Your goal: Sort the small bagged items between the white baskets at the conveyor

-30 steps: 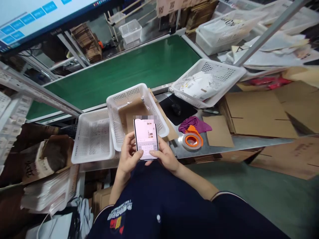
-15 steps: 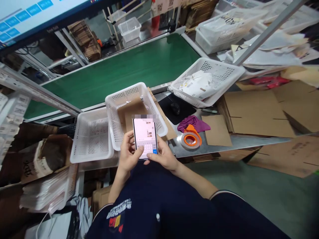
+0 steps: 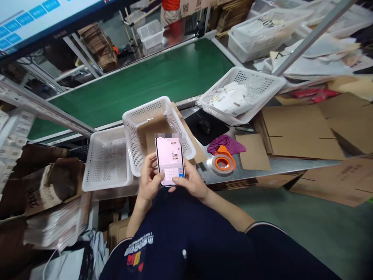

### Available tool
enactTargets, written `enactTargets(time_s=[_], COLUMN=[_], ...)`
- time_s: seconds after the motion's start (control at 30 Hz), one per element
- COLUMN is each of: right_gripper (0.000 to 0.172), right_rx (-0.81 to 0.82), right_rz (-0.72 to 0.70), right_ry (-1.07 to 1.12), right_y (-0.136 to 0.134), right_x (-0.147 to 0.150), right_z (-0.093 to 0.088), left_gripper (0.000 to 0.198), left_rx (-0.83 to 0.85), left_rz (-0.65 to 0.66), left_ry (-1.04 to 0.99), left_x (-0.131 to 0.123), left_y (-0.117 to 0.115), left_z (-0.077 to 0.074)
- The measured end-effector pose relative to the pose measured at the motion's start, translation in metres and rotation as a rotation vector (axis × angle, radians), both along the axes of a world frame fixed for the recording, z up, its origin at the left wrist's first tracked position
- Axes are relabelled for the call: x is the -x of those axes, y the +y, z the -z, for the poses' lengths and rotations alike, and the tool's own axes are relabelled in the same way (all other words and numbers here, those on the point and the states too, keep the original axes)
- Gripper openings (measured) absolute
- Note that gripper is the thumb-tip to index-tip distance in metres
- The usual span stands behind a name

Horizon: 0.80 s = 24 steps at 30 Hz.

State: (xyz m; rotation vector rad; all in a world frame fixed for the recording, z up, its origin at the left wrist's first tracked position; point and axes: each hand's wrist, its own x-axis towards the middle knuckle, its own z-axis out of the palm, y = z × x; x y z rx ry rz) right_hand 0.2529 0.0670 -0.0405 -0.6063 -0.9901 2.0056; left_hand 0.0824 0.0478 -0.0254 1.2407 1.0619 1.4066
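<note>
A smartphone [image 3: 169, 161] with a lit pinkish screen is held upright in front of my body, a keypad showing on its lower half. Gripping its left edge is my left hand [image 3: 150, 179], thumb over the keypad's left side. My right hand [image 3: 190, 179] wraps the right edge, its thumb over the lower keys. Behind the phone, a white perforated basket [image 3: 131, 149] holds a piece of brown cardboard [image 3: 154, 130]. To the right of my hands lie an orange tape dispenser [image 3: 223, 162] and a purple cloth [image 3: 227, 144] on the metal table.
A green conveyor belt [image 3: 140, 83] runs behind the baskets. At right are a basket [image 3: 262, 87] with white packages and flat cardboard boxes [image 3: 303, 128]. A mouse [image 3: 204, 126] rests on a black pad. A monitor [image 3: 37, 19] hangs upper left. Another person [image 3: 170, 11] stands beyond the belt.
My left thumb has shifted left, off the middle of the keypad toward the phone's edge. A person in red has come further into view beyond the belt.
</note>
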Motion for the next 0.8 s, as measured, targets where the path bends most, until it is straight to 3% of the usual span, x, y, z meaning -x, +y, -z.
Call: enactTargets(time_s=[0.37,0.6,0.8], right_gripper=[0.071,0.064,0.071], right_rx=[-0.010,-0.004,0.022], right_rz=[0.037,0.046,0.019], right_ry=[-0.024,-0.058,-0.013], right_y=[0.0011,0.0016,0.0013], right_x=[0.0040,0.0063,0.0062], right_z=[0.0009,-0.0013,0.0018], left_gripper=[0.049,0.063,0.061], left_rx=[-0.011,0.042,0.041], left_rz=[0.012,0.006,0.003], left_ry=[0.031,0.092,0.092], left_x=[0.0015,0.0038,0.0051], left_y=[0.0000,-0.0032,-0.0031], left_z=[-0.0049,-0.0042,-0.0023])
